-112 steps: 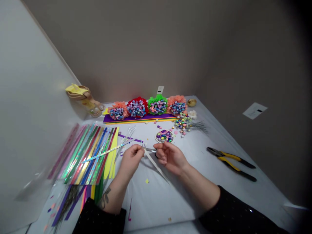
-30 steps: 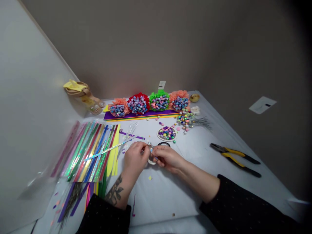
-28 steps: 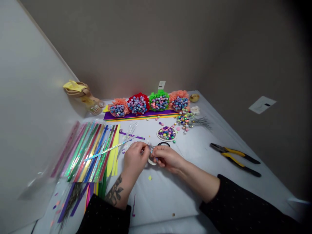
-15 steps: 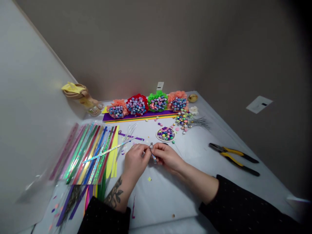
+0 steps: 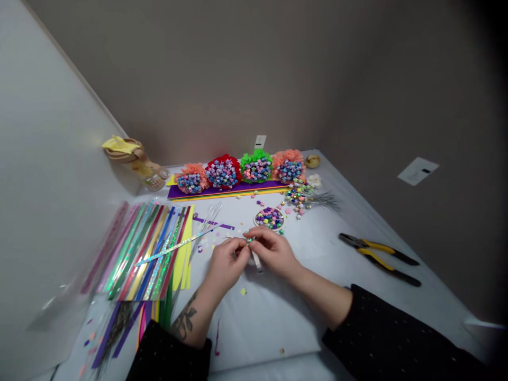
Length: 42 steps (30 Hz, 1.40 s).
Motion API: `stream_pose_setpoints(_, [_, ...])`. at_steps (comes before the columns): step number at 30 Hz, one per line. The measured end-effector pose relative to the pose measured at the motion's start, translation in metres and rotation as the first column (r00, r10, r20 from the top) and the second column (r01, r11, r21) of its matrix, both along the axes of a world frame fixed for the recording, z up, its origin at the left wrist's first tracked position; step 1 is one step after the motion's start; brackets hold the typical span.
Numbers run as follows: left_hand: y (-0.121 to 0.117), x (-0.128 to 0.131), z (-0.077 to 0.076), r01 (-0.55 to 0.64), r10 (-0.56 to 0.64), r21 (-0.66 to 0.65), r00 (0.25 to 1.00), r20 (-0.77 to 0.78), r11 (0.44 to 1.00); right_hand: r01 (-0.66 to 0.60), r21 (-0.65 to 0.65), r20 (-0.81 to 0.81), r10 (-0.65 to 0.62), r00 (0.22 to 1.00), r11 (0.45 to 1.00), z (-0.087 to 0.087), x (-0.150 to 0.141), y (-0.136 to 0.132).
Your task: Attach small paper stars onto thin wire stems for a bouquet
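A narrow silvery paper strip (image 5: pixel 257 261) is pinched between my two hands in the middle of the table, its loose end hanging down toward me. My left hand (image 5: pixel 229 263) closes on it with thumb and forefinger. Facing it, my right hand (image 5: pixel 274 252) also pinches the strip at its small folded part, which the fingertips mostly hide. Just beyond the hands sits a small round dish (image 5: pixel 269 218) full of tiny folded paper stars. A holographic strip (image 5: pixel 177 246) lies across the packs of coloured strips (image 5: pixel 138 254) to the left.
Pliers (image 5: pixel 379 256) with yellow-black handles lie at the right. Behind, paper-star bouquets (image 5: pixel 256 166) stand in a row on purple paper (image 5: pixel 178 191). Loose stars and thin wires (image 5: pixel 323 200) lie at back right. A tan basket-like holder (image 5: pixel 123 150) stands at back left. Paper scraps dot the table.
The strip's loose end has swung lower and stands out more below my fingers. My right hand has moved slightly up and right, its fingers now arched over the fold. My left hand has shifted slightly right.
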<state>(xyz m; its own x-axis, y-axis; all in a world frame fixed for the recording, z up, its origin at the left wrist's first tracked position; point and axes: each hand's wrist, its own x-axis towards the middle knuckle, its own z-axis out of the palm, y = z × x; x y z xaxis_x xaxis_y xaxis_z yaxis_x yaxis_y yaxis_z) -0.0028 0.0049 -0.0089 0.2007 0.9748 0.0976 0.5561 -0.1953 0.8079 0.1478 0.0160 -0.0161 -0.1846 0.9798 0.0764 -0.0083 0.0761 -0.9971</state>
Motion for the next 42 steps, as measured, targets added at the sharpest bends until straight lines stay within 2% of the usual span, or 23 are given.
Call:
stream_pose_setpoints(2, [0.000,0.000,-0.001,0.033,-0.032,0.010,0.998,-0.044,0.999,0.020,-0.051,-0.049,-0.023,0.999,0.998,0.002,0.007,0.004])
stream_pose_setpoints(4, [0.000,-0.001,-0.003,0.098,-0.098,0.001,0.990,-0.099,0.995,0.132,-0.052,-0.127,-0.137,0.982,0.990,0.004,0.017,0.011])
stream_pose_setpoints(6, [0.000,-0.001,-0.004,0.155,-0.158,-0.031,0.980,-0.122,0.987,0.282,-0.022,-0.214,-0.280,0.936,0.959,0.006,0.030,0.019])
stream_pose_setpoints(8, [0.000,-0.001,-0.005,0.160,-0.167,-0.087,0.982,-0.083,0.983,0.405,-0.007,-0.285,-0.390,0.875,0.914,0.009,0.040,0.027])
stream_pose_setpoints(10, [0.001,-0.001,-0.004,0.130,-0.131,-0.174,0.991,0.008,0.976,0.458,0.029,-0.304,-0.429,0.851,0.888,0.011,0.046,0.031])
stream_pose_setpoints(12, [0.003,-0.001,-0.002,0.094,-0.061,-0.273,0.990,0.127,0.957,0.403,0.100,-0.259,-0.367,0.893,0.910,0.011,0.046,0.029])
stream_pose_setpoints(15, [0.006,-0.002,0.001,0.028,0.088,-0.388,0.957,0.277,0.921,0.197,0.191,-0.087,-0.184,0.979,0.962,0.007,0.036,0.019])
stream_pose_setpoints(17, [0.008,-0.003,0.001,-0.010,0.178,-0.448,0.926,0.334,0.894,0.096,0.218,0.079,-0.116,0.990,0.971,0.004,0.026,0.011])
stream_pose_setpoints(20, [0.007,-0.002,0.002,-0.026,0.244,-0.499,0.893,0.377,0.866,0.028,0.238,0.255,-0.090,0.963,0.971,0.004,0.014,0.001])
stream_pose_setpoints(26, [0.004,0.002,0.005,-0.004,0.221,-0.460,0.881,0.418,0.888,0.008,0.217,0.287,-0.072,0.955,0.976,0.007,0.007,-0.003])
stream_pose_setpoints(34, [0.004,0.002,0.005,-0.019,0.145,-0.358,0.933,0.329,0.934,-0.009,0.192,0.262,-0.042,0.964,0.981,0.007,0.006,-0.004])
stream_pose_setpoints(37, [0.004,0.002,0.006,-0.002,0.114,-0.341,0.944,0.309,0.940,0.004,0.174,0.247,-0.048,0.968,0.985,0.007,0.006,-0.004])
stream_pose_setpoints(42, [0.004,0.002,0.008,-0.012,0.099,-0.310,0.959,0.266,0.951,-0.044,0.194,0.230,-0.002,0.973,0.980,0.006,0.006,-0.004])
